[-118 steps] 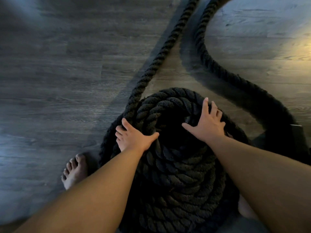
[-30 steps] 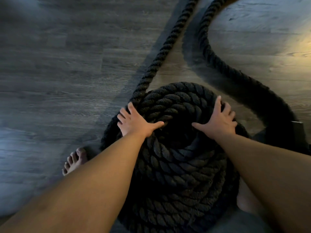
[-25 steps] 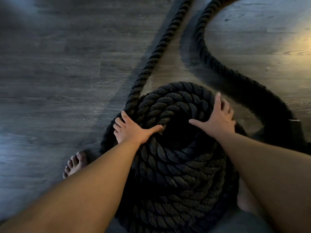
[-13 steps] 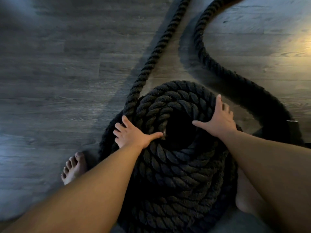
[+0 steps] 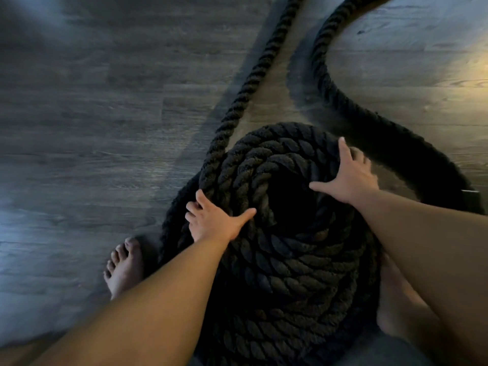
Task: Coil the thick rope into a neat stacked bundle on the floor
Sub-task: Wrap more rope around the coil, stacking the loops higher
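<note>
A thick black twisted rope is wound into a tall round coil on the dark wood floor, with a dark hollow in its middle. My left hand grips the coil's upper left turns, fingers curled over the outer side and thumb across the top. My right hand presses on the upper right turns, fingers spread over the outer edge. Two loose lengths leave the coil: a straight one running up to the top edge and a curved one sweeping right around the coil.
My bare left foot stands on the floor just left of the coil; part of my right foot shows at its right. A dark flat object lies at the right edge by the curved rope. Bare floor stretches left.
Both hands stay on the top turns, shifting slightly around the rim; the top of the coil has been pushed a little away from me and to the left.
</note>
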